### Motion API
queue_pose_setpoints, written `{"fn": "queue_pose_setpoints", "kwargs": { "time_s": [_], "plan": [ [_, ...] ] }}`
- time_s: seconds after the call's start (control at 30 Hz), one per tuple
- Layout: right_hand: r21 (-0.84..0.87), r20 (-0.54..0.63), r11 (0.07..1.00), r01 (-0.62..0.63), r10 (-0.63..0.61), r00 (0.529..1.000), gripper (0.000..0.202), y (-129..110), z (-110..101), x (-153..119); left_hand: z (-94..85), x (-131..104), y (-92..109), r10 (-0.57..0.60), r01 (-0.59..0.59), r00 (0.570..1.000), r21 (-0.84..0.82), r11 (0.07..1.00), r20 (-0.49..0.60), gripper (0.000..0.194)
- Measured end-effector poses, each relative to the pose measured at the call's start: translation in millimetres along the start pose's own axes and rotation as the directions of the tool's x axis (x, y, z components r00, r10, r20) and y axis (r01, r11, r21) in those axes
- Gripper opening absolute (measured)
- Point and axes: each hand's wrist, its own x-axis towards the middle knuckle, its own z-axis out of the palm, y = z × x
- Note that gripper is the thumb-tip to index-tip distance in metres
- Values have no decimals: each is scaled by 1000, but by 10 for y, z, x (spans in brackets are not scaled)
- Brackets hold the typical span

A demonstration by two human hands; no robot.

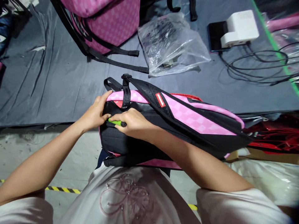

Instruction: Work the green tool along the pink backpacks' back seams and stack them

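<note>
While both hands work at its near-left corner, the pink-and-black checkered fabric backpack (177, 121) lies across the grey table edge.
Left hand (97, 113) clasps the backpack's end; right hand (133, 123) closed around a slim green tool (116, 123).

Grey cloth-covered table (58, 77), concrete floor (77, 161), yellow-black hazard tape (63, 189)

The backpack (177, 121) at the centre of the frame is matt woven cloth, pink checked panels beside a black padded mesh back, with flat webbing straps and a small glossy red label. The green tool (116, 122) looks like smooth plastic. The worktop (58, 81) wears creased, dull grey sheeting, and the bag (171, 43) at upper centre is clear, crinkled, shiny plastic film.
</note>
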Motion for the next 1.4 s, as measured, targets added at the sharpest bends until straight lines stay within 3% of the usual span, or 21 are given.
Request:
{"fn": "queue_pose_setpoints", "kwargs": {
  "time_s": [0.13, 0.3, 0.5, 0.73, 0.93, 1.03, 1.13, 1.4],
  "plan": [
    [-21, -27, 998, -51, 50, 998, 32, -10, 26, 23, -1, 8, 6, -7, 7, 1000, 5, 1000, 13, 95],
    [29, 24, 1000, -8, 8, 1000, 28, -22, -34, 19, 4, -4, 3, -30, 30, 1000, 5, 1000, -4, 96],
    [27, -48, 996, -84, 85, 995, 32, 77, -62, -103, 7, 5, 7, -17, 17, 1000, 18, 1000, 5, 94],
    [-24, -27, 1000, 6, -7, 1000, 31, 36, 92, 15, 1, -5, 26, -44, 44, 999, 13, 999, -1, 93],
    [-62, -74, 994, -87, 83, 994, 29, 69, -19, -105, -33, 12, 11, -7, 6, 999, 22, 1000, 51, 104],
    [-53, -80, 995, -83, 79, 994, 26, 69, -26, -123, -20, 23, 54, -105, 101, 993, 60, 993, 62, 117],
    [-11, -95, 996, -85, 84, 992, 28, 77, -35, -133, -13, 26, 112, -190, 182, 980, 111, 977, 60, 114],
    [2, -42, 998, -66, 66, 997, 25, 45, -59, -96, -114, 24, 51, -55, 49, 988, 45, 998, 146, 106]
  ]
}}
